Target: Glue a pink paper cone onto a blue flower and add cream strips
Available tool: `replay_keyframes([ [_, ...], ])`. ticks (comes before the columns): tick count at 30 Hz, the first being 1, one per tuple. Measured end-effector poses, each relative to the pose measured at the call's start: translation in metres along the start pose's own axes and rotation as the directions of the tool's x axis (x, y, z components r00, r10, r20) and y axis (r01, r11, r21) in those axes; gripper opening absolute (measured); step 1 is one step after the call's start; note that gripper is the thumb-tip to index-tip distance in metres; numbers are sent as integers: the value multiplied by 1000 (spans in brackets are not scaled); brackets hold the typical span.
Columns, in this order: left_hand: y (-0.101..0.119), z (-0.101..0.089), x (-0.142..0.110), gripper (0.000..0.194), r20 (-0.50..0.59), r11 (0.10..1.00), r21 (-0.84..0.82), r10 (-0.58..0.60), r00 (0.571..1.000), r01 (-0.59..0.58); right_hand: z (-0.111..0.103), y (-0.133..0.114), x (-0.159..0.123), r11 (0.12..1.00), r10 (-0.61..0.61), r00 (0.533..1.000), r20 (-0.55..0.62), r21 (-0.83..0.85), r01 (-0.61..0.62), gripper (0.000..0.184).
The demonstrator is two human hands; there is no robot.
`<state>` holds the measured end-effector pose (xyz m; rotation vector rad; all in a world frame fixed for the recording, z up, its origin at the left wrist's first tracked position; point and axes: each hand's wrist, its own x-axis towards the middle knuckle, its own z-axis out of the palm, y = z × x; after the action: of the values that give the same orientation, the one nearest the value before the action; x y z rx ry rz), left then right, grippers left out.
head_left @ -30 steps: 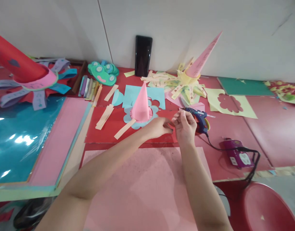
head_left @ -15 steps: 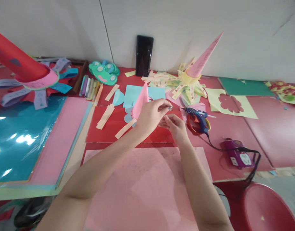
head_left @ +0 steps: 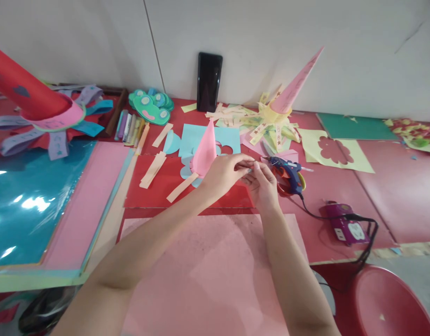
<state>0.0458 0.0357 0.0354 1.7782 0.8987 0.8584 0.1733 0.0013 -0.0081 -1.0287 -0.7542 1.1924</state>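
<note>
My left hand and my right hand meet fingertip to fingertip over the red sheet. Both are closed in a pinch; whatever lies between the fingers is mostly covered and too small to name. Just behind my left hand a pink paper cone stands on a light blue cut-out paper shape. From the cone's base a peach paper strip reaches toward me. More peach strips lie to the left. Right of my right hand rests a blue glue gun.
A purple power box with black cords sits at the right. Behind stand a phone against the wall and a pink-and-yellow cone craft. A red tube craft and crayons are at the left; a red stool is lower right.
My right hand has come up to meet my left, whose fingers have dropped slightly. The small shiny bit seen at my left fingertips is now mostly covered.
</note>
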Motion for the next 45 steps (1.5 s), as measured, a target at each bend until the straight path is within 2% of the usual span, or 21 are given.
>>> replay_keyframes([
  [3,1,1,-1,25,-51,1000,18,20,998,-19,-1,-1,0,1000,31,999,20,-3,-31,24],
  [8,3,1,-3,15,-114,976,216,48,992,-22,0,0,-1,997,70,996,60,-45,-67,28],
  [12,4,2,-3,12,-118,955,289,102,988,-64,1,-3,0,997,-1,994,-108,-82,-8,32],
  [14,5,1,-3,11,-121,953,289,130,984,-90,-1,-4,2,992,-71,967,-247,-121,42,32],
  [16,10,-2,-3,10,-112,951,287,150,982,-113,-3,-3,4,976,-166,917,-363,-194,100,31],
  [18,21,-7,-5,9,-101,951,280,164,981,-130,-6,-1,5,950,-251,882,-400,-275,145,31],
  [20,35,-17,-12,7,-78,960,246,158,984,-135,-7,2,6,923,-305,875,-377,-343,174,32],
  [21,43,-23,-17,7,-48,968,221,134,990,-120,-8,3,7,905,-333,869,-364,-382,187,32],
  [23,54,-40,-31,8,99,978,201,32,995,-51,-10,5,8,858,-397,848,-352,-470,207,31],
  [25,58,-62,-50,14,271,955,296,-122,955,38,-12,6,10,815,-446,821,-356,-540,209,29],
  [27,52,-86,-69,13,295,890,431,-295,909,149,-14,6,10,798,-462,808,-366,-568,199,30],
  [29,40,-112,-85,14,217,790,560,-430,876,249,-15,6,10,792,-462,810,-361,-580,193,31],
  [30,33,-125,-92,13,128,723,615,-485,865,315,-16,7,10,787,-462,815,-349,-585,195,31],
  [32,21,-148,-103,13,-91,541,682,-604,792,491,-16,8,10,778,-460,828,-319,-595,203,32],
  [34,12,-167,-109,10,-352,417,659,-565,747,626,-16,9,9,770,-457,838,-298,-603,206,32],
  [37,1,-181,-109,7,-572,402,632,-335,748,663,-16,11,9,770,-451,845,-289,-605,204,32],
  [39,-8,-181,-105,9,-615,462,629,-197,763,626,-16,12,9,771,-451,846,-284,-602,208,31],
  [41,-18,-176,-99,14,-602,479,645,-161,782,596,-16,13,9,767,-456,846,-277,-605,215,31],
  [43,-27,-168,-93,22,-563,438,695,-163,810,571,-16,12,9,763,-460,845,-274,-609,218,29],
  [44,-30,-163,-90,26,-605,388,690,-155,781,611,-15,12,9,762,-461,844,-273,-609,219,28],
  [45,-32,-157,-87,29,-615,363,694,-150,774,622,-14,12,8,762,-461,845,-271,-609,221,27],
])
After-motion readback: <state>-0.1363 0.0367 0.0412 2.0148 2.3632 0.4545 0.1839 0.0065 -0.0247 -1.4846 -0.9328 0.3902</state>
